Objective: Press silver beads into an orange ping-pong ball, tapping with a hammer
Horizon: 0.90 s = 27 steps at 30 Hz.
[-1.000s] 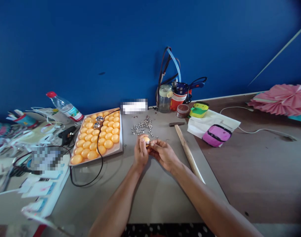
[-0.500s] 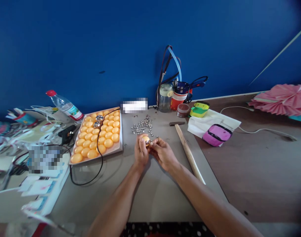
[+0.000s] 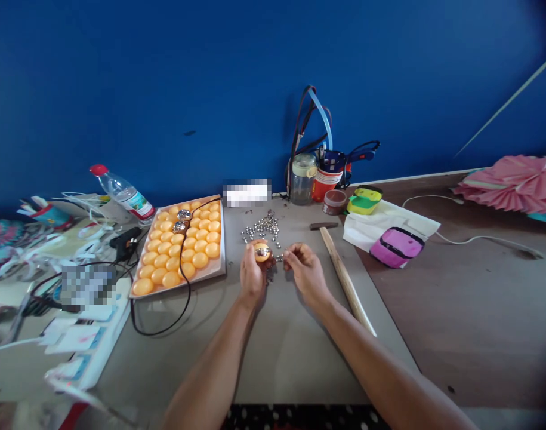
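The left hand (image 3: pixel 253 272) cups a small orange plastic ball (image 3: pixel 261 251), silvery-topped, above the grey table (image 3: pixel 277 352); the right hand (image 3: pixel 305 272) pinches shut beside it. The ball seems light, thin-shelled and slippery: grip its sides.

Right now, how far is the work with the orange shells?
Done: two filled shells sit on the tray. In hand: the left hand holds an orange shell, silvery inside, right hand beside it. Left: the tray's many plain shells and a pile of steel balls.
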### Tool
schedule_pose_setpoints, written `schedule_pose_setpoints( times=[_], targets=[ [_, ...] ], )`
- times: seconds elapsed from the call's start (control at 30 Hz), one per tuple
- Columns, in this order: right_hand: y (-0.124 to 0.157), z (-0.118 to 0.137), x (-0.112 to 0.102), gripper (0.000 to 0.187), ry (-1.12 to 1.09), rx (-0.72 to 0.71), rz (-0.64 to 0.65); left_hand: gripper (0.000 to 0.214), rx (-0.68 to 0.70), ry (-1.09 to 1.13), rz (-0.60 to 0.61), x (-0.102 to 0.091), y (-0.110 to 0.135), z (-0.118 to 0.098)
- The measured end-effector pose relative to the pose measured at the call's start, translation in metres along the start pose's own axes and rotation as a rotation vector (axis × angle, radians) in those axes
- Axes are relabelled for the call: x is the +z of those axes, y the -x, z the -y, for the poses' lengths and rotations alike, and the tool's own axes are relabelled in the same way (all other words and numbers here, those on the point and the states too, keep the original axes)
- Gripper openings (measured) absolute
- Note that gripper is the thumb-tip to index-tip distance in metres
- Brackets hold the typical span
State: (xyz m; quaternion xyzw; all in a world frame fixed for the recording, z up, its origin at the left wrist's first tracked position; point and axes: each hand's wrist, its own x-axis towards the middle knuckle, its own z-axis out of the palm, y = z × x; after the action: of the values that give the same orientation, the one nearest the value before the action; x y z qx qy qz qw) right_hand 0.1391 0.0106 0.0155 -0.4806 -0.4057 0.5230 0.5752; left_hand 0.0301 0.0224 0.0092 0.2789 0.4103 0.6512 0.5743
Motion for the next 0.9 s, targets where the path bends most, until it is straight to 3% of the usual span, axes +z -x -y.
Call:
schedule_pose_setpoints(
  times=[0.13, 0.27, 0.4, 0.57, 0.9],
  targets=[
    [-0.014, -0.010, -0.014, 0.020, 0.500, -0.249, -0.174, 0.034, -0.023, 0.151, 0.066, 0.003, 0.000, -0.007],
    [-0.021, -0.019, -0.021, 0.029, 0.805, -0.297, -0.216, 0.036, -0.020, 0.171, 0.120, 0.003, 0.003, -0.011],
    [-0.020, -0.021, -0.023, 0.033, 0.939, -0.302, -0.232, 0.027, 0.060, 0.074, 0.116, 0.002, 0.002, -0.009],
    [-0.021, -0.021, -0.028, 0.034, 1.077, -0.258, -0.240, 0.021, 0.077, -0.022, -0.006, 0.003, -0.002, -0.008],
    [-0.021, -0.014, -0.030, 0.033, 1.243, -0.118, -0.147, 0.028, -0.005, 0.115, 0.024, 0.003, -0.002, -0.015]
  ],
)
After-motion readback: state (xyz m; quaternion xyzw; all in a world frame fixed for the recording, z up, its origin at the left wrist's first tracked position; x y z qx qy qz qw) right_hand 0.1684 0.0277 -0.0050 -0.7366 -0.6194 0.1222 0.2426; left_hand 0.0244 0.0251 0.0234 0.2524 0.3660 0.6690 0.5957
